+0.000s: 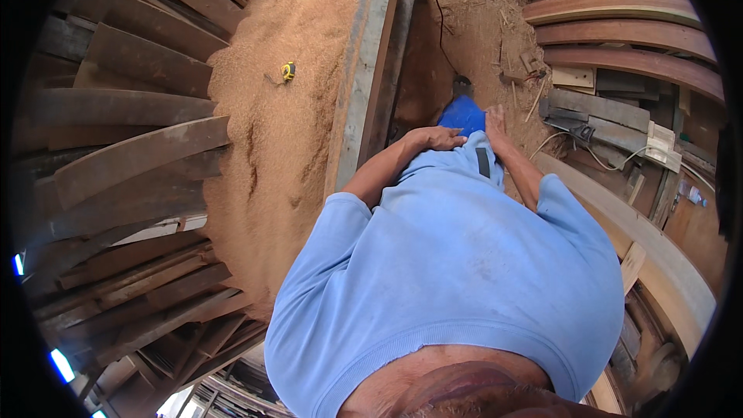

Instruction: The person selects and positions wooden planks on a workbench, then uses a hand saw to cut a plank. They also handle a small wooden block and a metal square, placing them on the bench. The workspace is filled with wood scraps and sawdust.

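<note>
My left hand (443,138) lies across my waist at the hem of my light blue shirt (464,224), its fingers stretched out and touching the blue cloth (463,114) over my lap. At the other side of that cloth is my right hand (495,119), fingers pointing forward along its edge. No tool shows in either hand, though the undersides of both are hidden. A dark shoe or foot (462,85) shows just beyond the cloth. Left of my arms runs a long grey wooden beam (364,81).
A yellow and black tape measure (289,72) lies on heaped sawdust (271,131) at left. Stacked curved boards (139,139) line the left side, more curved timbers (619,35) the far right. A dark power tool (582,133) with a pale cord sits among boards at right.
</note>
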A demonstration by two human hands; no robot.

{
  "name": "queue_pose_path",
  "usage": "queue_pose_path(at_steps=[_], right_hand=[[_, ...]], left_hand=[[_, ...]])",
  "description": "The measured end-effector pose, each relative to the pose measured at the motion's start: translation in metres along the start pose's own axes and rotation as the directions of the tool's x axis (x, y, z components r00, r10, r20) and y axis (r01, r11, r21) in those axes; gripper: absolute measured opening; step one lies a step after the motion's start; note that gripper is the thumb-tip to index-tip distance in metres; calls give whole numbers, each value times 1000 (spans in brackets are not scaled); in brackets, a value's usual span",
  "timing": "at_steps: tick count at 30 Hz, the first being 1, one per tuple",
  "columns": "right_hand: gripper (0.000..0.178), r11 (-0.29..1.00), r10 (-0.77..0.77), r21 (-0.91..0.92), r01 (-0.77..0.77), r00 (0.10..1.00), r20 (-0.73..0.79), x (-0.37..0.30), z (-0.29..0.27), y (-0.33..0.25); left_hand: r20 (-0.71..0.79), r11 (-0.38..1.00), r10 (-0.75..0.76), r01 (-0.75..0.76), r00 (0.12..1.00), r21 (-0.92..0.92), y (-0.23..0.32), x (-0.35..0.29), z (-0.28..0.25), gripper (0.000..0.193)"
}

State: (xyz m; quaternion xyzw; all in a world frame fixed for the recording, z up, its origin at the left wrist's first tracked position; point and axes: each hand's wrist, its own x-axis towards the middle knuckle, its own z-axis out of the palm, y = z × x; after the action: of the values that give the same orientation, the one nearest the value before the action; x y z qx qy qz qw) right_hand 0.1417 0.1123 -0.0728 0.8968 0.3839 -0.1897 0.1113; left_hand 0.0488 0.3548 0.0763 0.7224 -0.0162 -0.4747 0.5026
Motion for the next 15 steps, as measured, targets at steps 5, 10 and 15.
queue_pose_path(at_steps=[5,10,15], right_hand=[[36,344,-157,934,98,987,-46,-13,-38,-17],[35,740,-256,651,169,966,40,7,-3,4],[33,764,-310,613,199,947,79,4,-27,-7]], left_hand=[[-169,1000,-17,13,985,-26,-19,8,5,72],[-293,995,19,-46,956,-86,-52,37,11,77],[-94,998,34,-38,995,-41,-48,36,9,87]])
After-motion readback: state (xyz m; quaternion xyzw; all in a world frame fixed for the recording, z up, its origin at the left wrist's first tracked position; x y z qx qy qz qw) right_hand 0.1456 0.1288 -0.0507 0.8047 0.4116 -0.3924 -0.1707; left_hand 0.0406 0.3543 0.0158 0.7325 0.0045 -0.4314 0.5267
